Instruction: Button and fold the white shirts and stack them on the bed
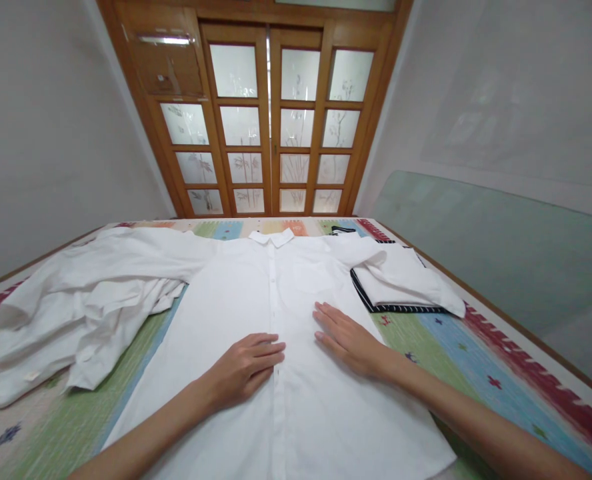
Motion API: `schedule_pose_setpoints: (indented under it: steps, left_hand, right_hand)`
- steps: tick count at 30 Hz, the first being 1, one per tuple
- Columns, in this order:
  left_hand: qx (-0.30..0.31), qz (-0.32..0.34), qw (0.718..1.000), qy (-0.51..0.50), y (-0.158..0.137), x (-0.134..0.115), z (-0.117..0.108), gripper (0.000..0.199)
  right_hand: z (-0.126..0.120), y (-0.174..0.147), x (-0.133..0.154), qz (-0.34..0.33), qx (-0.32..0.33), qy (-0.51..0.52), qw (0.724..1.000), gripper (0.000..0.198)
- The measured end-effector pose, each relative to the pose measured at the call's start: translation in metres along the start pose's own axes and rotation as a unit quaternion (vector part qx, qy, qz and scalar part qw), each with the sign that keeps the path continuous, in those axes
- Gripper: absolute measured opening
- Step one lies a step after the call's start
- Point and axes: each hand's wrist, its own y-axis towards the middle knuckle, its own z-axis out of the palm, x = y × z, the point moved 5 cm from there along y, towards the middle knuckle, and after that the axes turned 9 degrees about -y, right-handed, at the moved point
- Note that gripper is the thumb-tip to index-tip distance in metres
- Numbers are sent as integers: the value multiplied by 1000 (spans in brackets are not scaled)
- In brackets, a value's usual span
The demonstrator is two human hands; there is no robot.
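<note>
A white buttoned shirt [296, 400] lies flat, front up, on a striped bed cover [481, 373], collar toward the far end. My left hand [246, 367] rests palm down on the shirt just left of the button placket, fingers together. My right hand [349, 340] lies flat on the shirt to the right of the placket, fingers pointing up and left. Neither hand grips anything. The shirt's right sleeve drapes over a folded garment [401, 287].
A crumpled white garment [76, 313] lies on the left of the bed. The folded white piece with dark trim sits at the right. Wooden glass-paned doors [271, 120] stand beyond the bed. A wall runs close along the right side.
</note>
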Motion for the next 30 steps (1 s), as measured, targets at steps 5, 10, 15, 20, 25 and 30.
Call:
schedule_pose_setpoints:
  steps: [5,10,15,20,25,30]
  left_hand:
    - [-3,-6,1000,-3,-3,1,2,36]
    - [-14,-17,1000,9,-4,-3,6,33]
    - [-10,-33,999,23,-4,-9,10,34]
    - [-5,-26,999,24,-4,-10,11,37]
    - [8,-9,999,30,-3,-16,10,37]
    - [-1,-11,1000,22,-2,-18,8,34]
  right_hand:
    - [15,45,-20,41,10,-5,999,64]
    - [31,79,-46,113,50,-54,991,68]
    - [36,90,-62,147,48,-89,984,66]
    - [34,102,-83,202,68,-127,969,65]
    - [32,117,-102,245,107,-142,953,64]
    - [32,130,-97,255,89,-152,951,61]
